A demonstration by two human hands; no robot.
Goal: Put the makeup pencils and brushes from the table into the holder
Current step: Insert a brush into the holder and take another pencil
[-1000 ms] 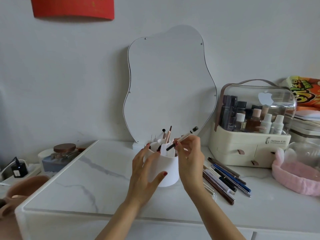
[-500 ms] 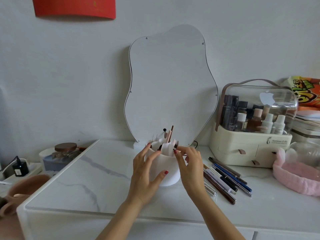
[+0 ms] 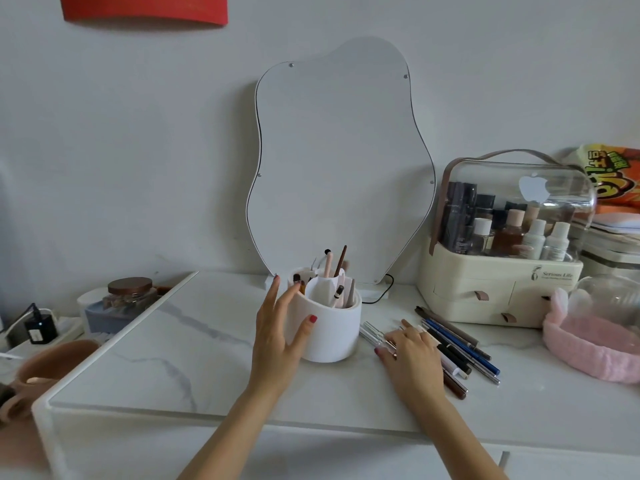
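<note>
A white round holder stands mid-table with several brushes and pencils upright in its compartments. My left hand rests against the holder's left side, fingers nearly straight and thumb on its front wall. Just right of the holder, several makeup pencils lie side by side on the marble table. My right hand lies palm down over their near ends. Its fingertips touch a clear-capped pencil at the left of the row.
A wavy mirror leans on the wall behind the holder. A cream cosmetics case with a clear lid stands at the right, a pink headband beside it. At the left edge are a lidded jar and a small dark bottle.
My right hand dropped the black-tipped pencil into the holder, then moved down and right onto the pencils on the table. My left hand stayed on the holder.
</note>
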